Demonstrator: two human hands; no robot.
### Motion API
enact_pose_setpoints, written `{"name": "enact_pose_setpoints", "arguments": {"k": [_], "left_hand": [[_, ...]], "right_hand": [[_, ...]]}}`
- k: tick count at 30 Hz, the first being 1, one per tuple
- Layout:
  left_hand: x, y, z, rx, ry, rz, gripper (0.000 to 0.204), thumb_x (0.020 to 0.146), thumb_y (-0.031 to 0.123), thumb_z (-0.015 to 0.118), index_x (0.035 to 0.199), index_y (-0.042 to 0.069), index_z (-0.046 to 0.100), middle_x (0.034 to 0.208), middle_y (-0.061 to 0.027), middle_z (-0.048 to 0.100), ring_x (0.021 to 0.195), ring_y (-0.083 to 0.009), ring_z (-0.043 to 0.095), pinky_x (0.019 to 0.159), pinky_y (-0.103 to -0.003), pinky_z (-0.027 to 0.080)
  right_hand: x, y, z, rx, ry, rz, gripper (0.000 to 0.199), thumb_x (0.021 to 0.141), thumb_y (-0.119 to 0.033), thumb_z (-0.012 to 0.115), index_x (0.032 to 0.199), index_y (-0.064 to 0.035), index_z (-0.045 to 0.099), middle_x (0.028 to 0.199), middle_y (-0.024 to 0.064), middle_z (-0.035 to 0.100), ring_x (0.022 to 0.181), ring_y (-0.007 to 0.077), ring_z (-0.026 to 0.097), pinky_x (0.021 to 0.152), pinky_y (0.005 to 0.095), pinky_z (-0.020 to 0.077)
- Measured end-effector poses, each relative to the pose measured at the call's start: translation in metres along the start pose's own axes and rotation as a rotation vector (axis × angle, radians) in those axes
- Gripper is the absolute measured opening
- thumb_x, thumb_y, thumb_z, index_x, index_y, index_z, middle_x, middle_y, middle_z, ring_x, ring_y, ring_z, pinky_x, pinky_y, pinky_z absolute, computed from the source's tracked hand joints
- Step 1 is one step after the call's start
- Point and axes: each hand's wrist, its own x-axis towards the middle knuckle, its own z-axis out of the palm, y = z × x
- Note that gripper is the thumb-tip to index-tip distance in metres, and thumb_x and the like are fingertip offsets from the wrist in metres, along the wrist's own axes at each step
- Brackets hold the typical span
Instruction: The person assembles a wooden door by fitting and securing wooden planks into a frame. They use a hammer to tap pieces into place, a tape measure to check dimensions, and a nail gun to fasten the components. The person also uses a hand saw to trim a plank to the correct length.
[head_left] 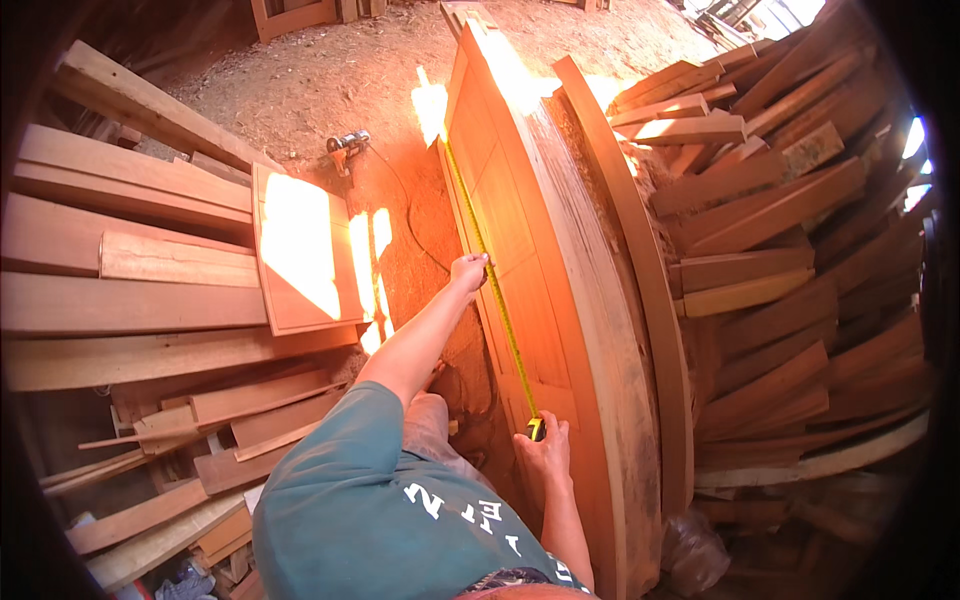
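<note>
My right hand [547,447] is closed round the yellow and black case of a tape measure [537,430]. From it the yellow blade [508,318] runs away from me along a wooden door panel [520,270] that stands on edge. Farther along, my left hand [470,271] pinches the blade between its fingers, close to the panel's face. Strong sunlight washes out the blade's far end, so I cannot see how it sits at the panel's edge.
Thick timbers [600,200] stand right behind the panel. Stacked boards [140,300] fill the left, with a square panel [305,250] leaning on them. A corded power tool [347,147] lies on the dusty floor, its cable trailing toward me. More lumber [770,270] is piled at the right.
</note>
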Motion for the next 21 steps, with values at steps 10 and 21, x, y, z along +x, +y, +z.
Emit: {"name": "enact_pose_setpoints", "arguments": {"k": [10,21], "left_hand": [[0.122,0.092,0.046,0.068,-0.034,0.047,0.023,0.102,0.019,0.06,0.104,-0.002,0.067,0.063,-0.0019,0.059,0.042,-0.008,0.038,0.041,-0.026,0.03],[0.128,0.102,0.075,-0.014,-0.121,-0.036,0.026,0.103,0.017,0.059,0.117,-0.004,0.062,0.105,-0.015,0.073,0.043,-0.0075,0.04,0.041,-0.025,0.033]], "right_hand": [[0.106,-0.097,-0.032,-0.043,0.097,-0.012,0.07,0.071,-0.028,0.086,0.132,-0.0101,0.056,0.113,0.0229,0.052,0.105,0.0427,0.058,0.089,0.0492,0.0517],[0.133,-0.086,-0.036,-0.072,0.124,0.02,0.074,0.069,-0.029,0.089,0.133,-0.0107,0.056,0.113,0.0207,0.053,0.105,0.0412,0.059,0.088,0.0485,0.052]]}}
